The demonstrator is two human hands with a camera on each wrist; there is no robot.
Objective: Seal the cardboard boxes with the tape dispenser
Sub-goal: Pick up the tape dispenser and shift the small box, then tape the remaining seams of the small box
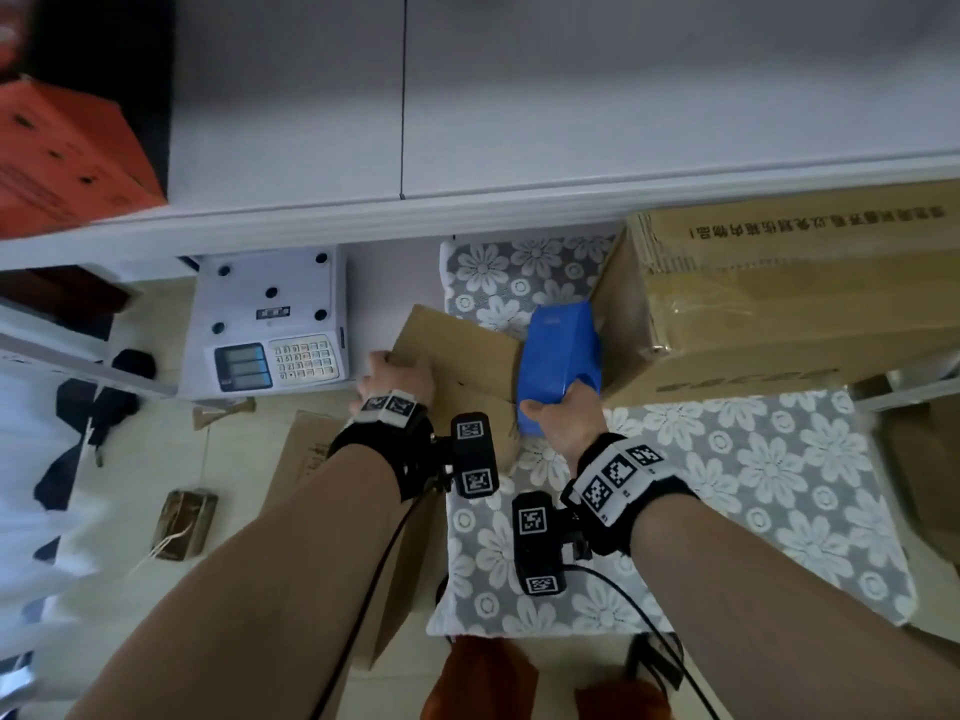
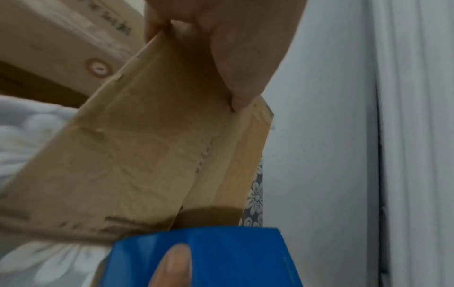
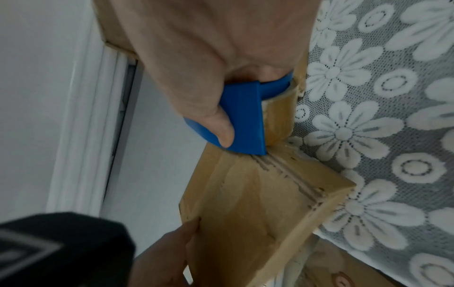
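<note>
Your left hand grips the far corner of the small brown cardboard box, thumb on one face and fingers curled over the edge, so the box stays braced while tape goes on. That box lies at the 9 o'clock edge of the table under the grey cloth with white lace flowers, partly overhanging it. Your right hand is wrapped around the blue plastic tape dispenser, its front edge pressed onto the box's seam at 3 o'clock of your left hand. A large taped cardboard carton sits close behind the dispenser at 2 o'clock, probably already sealed.
</note>
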